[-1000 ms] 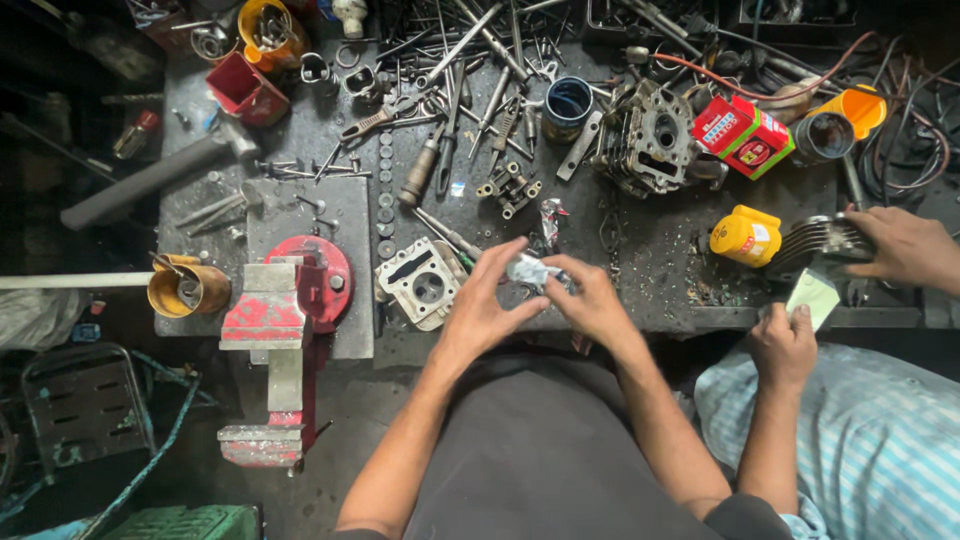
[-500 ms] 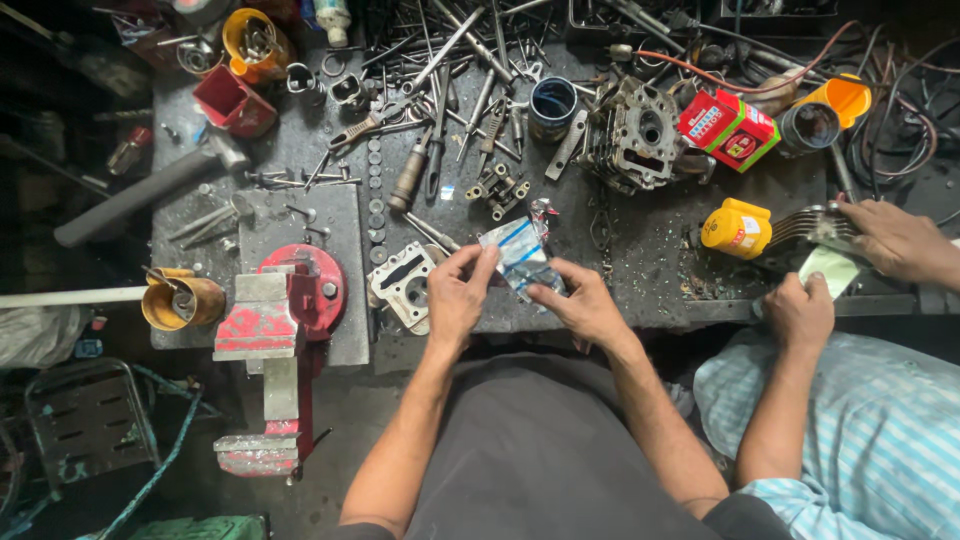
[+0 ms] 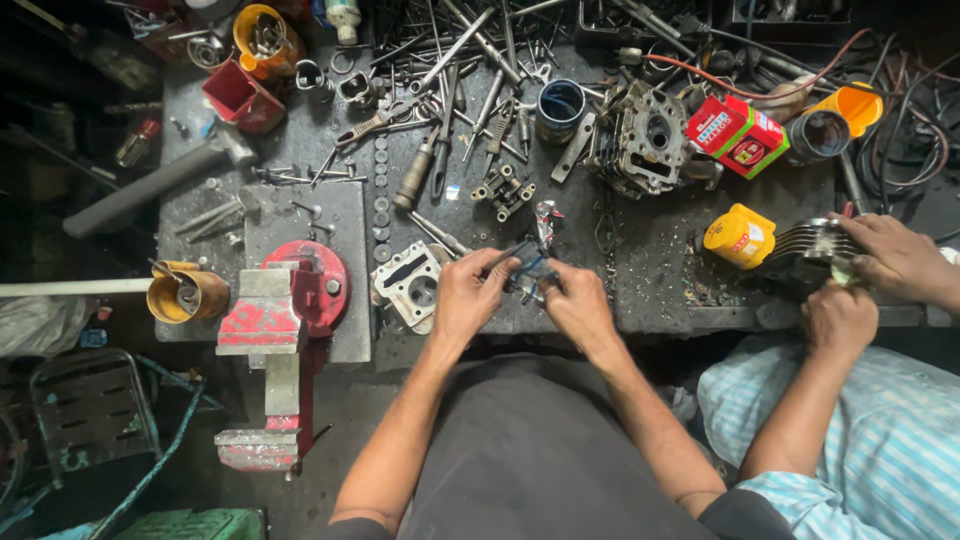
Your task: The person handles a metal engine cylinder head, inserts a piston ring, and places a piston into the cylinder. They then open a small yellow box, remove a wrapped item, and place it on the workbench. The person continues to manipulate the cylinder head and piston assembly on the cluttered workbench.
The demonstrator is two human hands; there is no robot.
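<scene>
Head camera, looking down on a cluttered mechanic's bench [image 3: 640,250]: the person's left hand [image 3: 468,297] and right hand [image 3: 576,305] meet at the bench's near edge, fingers of both closed on a small clear packet with a blue-and-dark part inside [image 3: 528,275]. The packet is held just above the benchtop, between the two hands; whether it is already torn open cannot be told. Just left of the left hand lies a square metal cylinder block [image 3: 410,287], and beyond that a red bench vise [image 3: 285,320] bolted to a steel plate. Farther back sit an engine cylinder head [image 3: 645,140], a red carton [image 3: 738,135], a blue tin cup [image 3: 560,103] and a scatter of spanners and screwdrivers [image 3: 470,80].

At right, a co-worker in a striped shirt [image 3: 860,440] grips a finned cylinder [image 3: 815,250] with both hands, beside a yellow bottle [image 3: 738,236].

Judged from the grip, opening the packet cleanly calls for pinching close on either side and keeping it over the bench, so a small part falls among nothing worse than tools.
</scene>
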